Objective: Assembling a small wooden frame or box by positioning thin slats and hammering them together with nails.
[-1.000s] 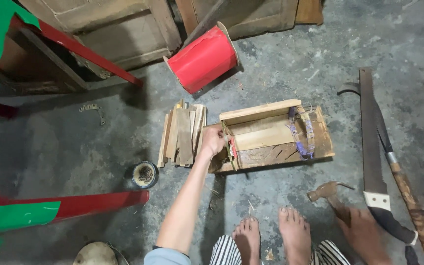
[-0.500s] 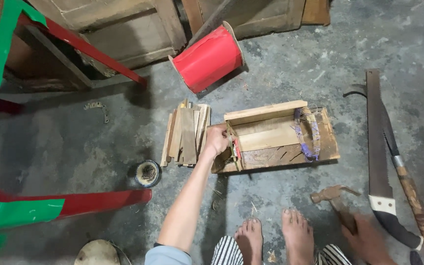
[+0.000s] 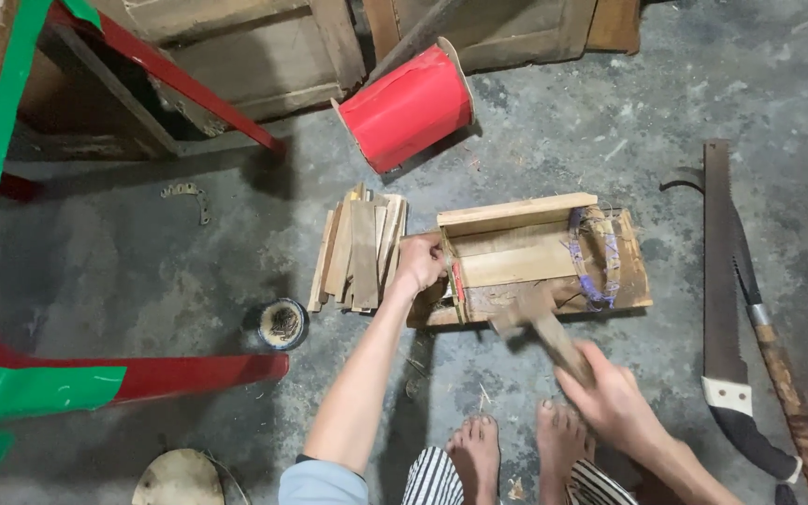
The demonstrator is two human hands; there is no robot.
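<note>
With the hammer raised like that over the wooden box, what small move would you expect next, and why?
Probably a short downward tap. The right hand holds the hammer, blurred, just over the wooden box's near edge, while the left hand steadies its left end.

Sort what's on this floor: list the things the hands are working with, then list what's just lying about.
In use:
- left hand pressing the end of the shallow wooden frame box
- right hand gripping the blurred wooden-handled hammer over the box

Lying about:
- stack of thin wooden slats
- red spool
- long hand saw
- small round tin
- red and green chair
</note>
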